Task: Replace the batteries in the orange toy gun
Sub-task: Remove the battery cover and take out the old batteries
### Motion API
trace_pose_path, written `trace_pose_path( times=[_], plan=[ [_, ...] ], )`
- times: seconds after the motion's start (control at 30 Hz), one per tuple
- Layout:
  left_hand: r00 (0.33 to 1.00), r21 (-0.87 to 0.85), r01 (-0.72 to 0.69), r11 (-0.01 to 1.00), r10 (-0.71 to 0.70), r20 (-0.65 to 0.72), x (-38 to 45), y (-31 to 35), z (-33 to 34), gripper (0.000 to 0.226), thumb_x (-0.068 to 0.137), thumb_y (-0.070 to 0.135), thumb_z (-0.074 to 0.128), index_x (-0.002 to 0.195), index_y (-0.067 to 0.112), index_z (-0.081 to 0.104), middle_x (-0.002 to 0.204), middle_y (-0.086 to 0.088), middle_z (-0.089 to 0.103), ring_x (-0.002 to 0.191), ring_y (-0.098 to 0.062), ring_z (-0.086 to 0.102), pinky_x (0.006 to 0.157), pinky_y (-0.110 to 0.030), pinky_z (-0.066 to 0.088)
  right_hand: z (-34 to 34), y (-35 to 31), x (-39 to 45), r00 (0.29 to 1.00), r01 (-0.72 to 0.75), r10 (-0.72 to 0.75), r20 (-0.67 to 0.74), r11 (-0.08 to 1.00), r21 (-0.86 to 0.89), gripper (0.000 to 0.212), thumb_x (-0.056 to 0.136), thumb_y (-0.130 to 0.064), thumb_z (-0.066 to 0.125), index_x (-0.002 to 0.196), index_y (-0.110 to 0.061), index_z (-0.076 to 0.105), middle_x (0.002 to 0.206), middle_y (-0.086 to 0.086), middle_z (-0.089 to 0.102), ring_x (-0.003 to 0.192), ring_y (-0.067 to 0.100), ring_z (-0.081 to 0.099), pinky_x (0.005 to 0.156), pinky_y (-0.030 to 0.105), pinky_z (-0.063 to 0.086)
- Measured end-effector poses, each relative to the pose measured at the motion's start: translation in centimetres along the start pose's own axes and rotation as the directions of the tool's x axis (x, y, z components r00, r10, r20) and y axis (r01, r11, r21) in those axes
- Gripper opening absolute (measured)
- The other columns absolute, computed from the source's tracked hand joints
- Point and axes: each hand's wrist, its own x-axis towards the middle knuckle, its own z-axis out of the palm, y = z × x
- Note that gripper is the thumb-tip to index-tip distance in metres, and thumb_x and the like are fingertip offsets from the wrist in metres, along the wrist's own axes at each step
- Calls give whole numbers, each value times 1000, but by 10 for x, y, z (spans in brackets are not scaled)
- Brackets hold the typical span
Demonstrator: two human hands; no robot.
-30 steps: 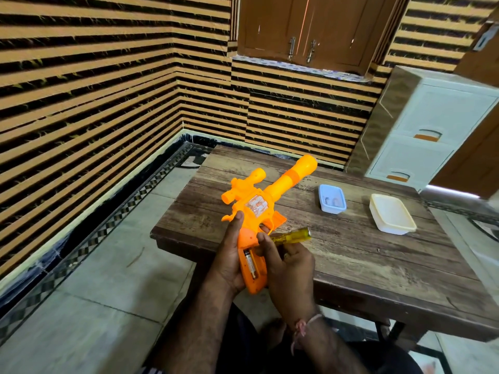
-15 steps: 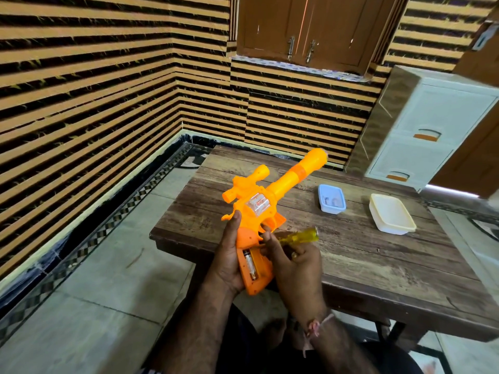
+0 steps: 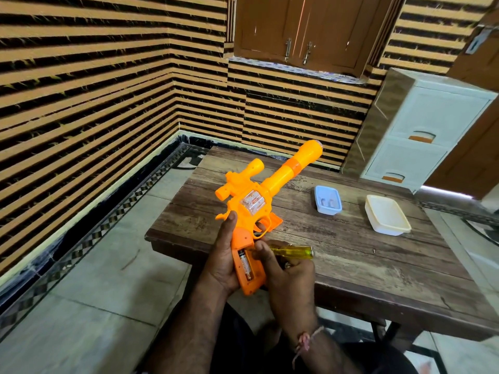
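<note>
The orange toy gun is held above the near left corner of the wooden table, barrel pointing up and to the right. My left hand grips its handle from the left, thumb on the body. The handle's battery compartment is open and a battery lies inside it. My right hand holds a screwdriver with a yellow-green clear handle; its tip points into the top of the compartment, and my index finger rests beside the battery.
A small blue tray with small items in it and a white plastic container sit on the table's far right part. A white drawer unit stands behind the table. Striped walls enclose the corner; tiled floor lies to the left.
The gun has tilted so its barrel points higher and further right. My right hand has shifted so the screwdriver tip and index finger are at the open compartment.
</note>
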Motion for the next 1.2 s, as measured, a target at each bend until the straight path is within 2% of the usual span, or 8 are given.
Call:
trace_pose_path(
  times=[0.13,0.37,0.47,0.6,0.73,0.83,0.97,1.2],
  plan=[
    [1000,-30,-14,999,14,13,-3,2,4,77,58,64,81,119,19,71,108,-17,68,95,-34,65,83,-49,57,-1,-2,7,994,64,-56,89,994,-92,12,85,-21,72,76,-14,75,72,-3,75,66,8,70,61,23,53],
    [998,-49,35,998,-32,48,0,2,2,84,64,63,78,131,15,62,130,-23,55,109,-41,63,91,-55,52,-16,-10,30,928,102,5,372,958,-267,12,89,-16,68,85,-27,71,90,-11,72,92,-1,65,82,18,50],
    [998,-41,36,999,-33,59,-2,2,2,82,64,63,79,129,16,64,128,-21,60,110,-40,64,89,-52,53,-14,-8,33,926,113,7,377,949,-295,18,90,-19,68,80,-34,69,94,-11,72,100,3,65,88,22,49],
    [998,-10,53,999,-52,46,-3,2,3,80,68,63,76,128,12,65,129,-23,62,115,-36,63,98,-50,51,-9,-13,41,928,127,3,373,938,-323,23,92,-18,64,72,-28,65,66,-17,68,66,-4,64,64,14,47],
    [997,-9,64,998,-64,47,-2,-3,4,75,79,60,67,137,13,57,138,-21,56,126,-36,56,105,-49,45,-5,-15,50,947,131,-26,319,940,-315,25,96,-22,58,71,-23,62,54,-19,63,50,-3,56,52,16,42],
    [996,-18,90,996,-89,27,0,-7,3,75,81,59,66,139,13,55,138,-20,56,126,-35,56,106,-50,44,-7,-12,51,940,135,-17,342,936,-326,23,96,-22,58,74,-25,61,56,-21,62,52,-4,56,53,14,41],
    [993,-40,109,993,-111,-38,3,-11,-2,67,94,59,41,139,12,55,141,-22,53,131,-37,51,114,-55,33,-9,-11,49,946,91,3,324,958,-273,24,98,-24,55,75,-22,61,54,-20,60,50,-4,54,51,14,40],
    [993,-60,99,993,-102,-50,4,-8,-2,66,93,60,35,113,11,74,120,-20,68,106,-33,68,96,-46,51,-5,3,38,963,109,-32,268,954,-278,31,89,-51,51,88,-23,65,70,-25,66,66,-5,61,60,12,41]
  ],
)
